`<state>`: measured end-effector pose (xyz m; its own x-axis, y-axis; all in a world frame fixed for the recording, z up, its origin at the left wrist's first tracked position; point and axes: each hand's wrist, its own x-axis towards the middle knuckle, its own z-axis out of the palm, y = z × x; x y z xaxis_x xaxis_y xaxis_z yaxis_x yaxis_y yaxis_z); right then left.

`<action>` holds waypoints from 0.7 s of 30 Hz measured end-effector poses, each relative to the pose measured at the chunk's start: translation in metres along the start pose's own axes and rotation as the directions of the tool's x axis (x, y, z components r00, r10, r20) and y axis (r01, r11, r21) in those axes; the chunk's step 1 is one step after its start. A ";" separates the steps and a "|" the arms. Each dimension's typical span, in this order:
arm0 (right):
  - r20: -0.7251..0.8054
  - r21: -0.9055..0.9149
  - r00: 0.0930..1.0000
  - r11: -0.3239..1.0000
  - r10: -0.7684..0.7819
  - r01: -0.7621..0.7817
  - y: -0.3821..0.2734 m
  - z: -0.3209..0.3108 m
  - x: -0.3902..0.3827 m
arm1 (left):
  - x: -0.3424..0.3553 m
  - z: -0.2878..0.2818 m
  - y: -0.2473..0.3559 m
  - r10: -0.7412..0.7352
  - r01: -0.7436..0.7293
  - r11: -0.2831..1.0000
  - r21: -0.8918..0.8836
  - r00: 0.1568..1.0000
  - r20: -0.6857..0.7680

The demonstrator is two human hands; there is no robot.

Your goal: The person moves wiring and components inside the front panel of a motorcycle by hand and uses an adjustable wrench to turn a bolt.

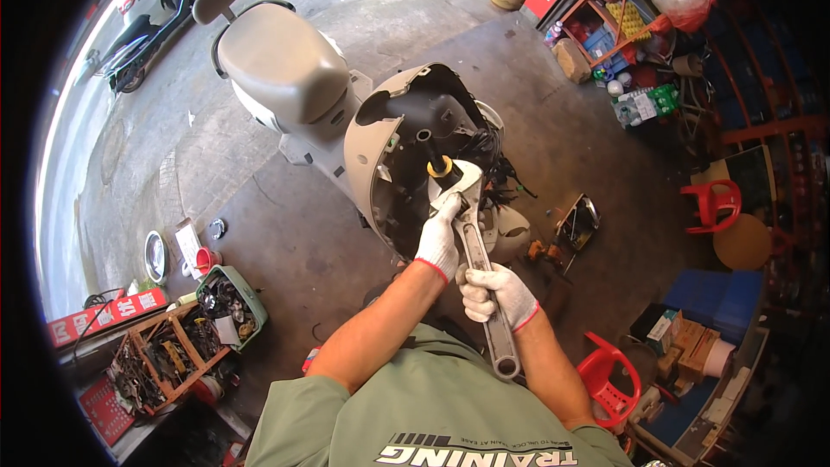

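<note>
A beige scooter (281,60) has an open front shell (367,173), with a black steering column (432,149) rising inside it and a yellow ring (439,166) around the column. A large silver adjustable wrench (477,252) has its head at the column beside this ring. My white-gloved left hand (439,244) is closed on the wrench just below the jaws. My gloved right hand (501,294) grips the handle farther down. Loose black wiring (503,186) hangs to the right of the column.
Crowded shelves (628,22), red plastic stools (718,206) and a cluttered workbench (692,346) line the right. Tool crates (173,355) lie at lower left. A mirror (579,220) is right of the scooter. Another scooter (147,39) stands outside, upper left.
</note>
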<state>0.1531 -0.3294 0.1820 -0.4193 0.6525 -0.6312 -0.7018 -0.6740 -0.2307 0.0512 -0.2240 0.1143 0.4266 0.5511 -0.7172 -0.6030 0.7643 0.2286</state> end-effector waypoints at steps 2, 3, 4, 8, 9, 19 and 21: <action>0.017 0.014 1.000 1.000 0.007 -0.007 -0.001 0.001 0.002 | 0.002 0.000 0.004 0.042 -0.041 0.999 -0.022 0.998 0.038; 0.011 0.019 1.000 1.000 0.005 -0.006 -0.002 0.002 0.004 | 0.001 0.002 0.007 0.037 -0.033 0.998 -0.048 0.997 0.069; 0.005 0.024 1.000 1.000 0.005 -0.005 -0.003 0.002 0.005 | 0.000 0.003 0.008 0.035 -0.032 0.998 -0.050 0.997 0.068; 0.032 0.035 0.999 0.999 0.023 -0.024 -0.008 0.001 0.010 | 0.000 0.000 0.009 -0.010 0.014 0.998 -0.063 0.997 0.071; 0.022 0.031 0.999 0.999 0.027 -0.028 -0.008 0.001 0.013 | 0.002 -0.003 0.009 -0.026 0.029 0.998 -0.053 0.998 0.065; -0.017 0.009 0.998 0.998 0.064 -0.064 -0.025 0.004 0.014 | 0.005 0.009 0.012 -0.001 0.002 1.000 0.029 0.999 -0.049; 0.005 0.049 0.995 0.994 0.100 -0.100 -0.032 0.003 0.011 | 0.004 0.011 0.010 -0.017 0.020 0.999 0.032 0.997 -0.077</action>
<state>0.1693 -0.2995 0.1849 -0.4902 0.5840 -0.6470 -0.6841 -0.7178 -0.1296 0.0546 -0.2104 0.1212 0.3840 0.5103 -0.7696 -0.5729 0.7853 0.2349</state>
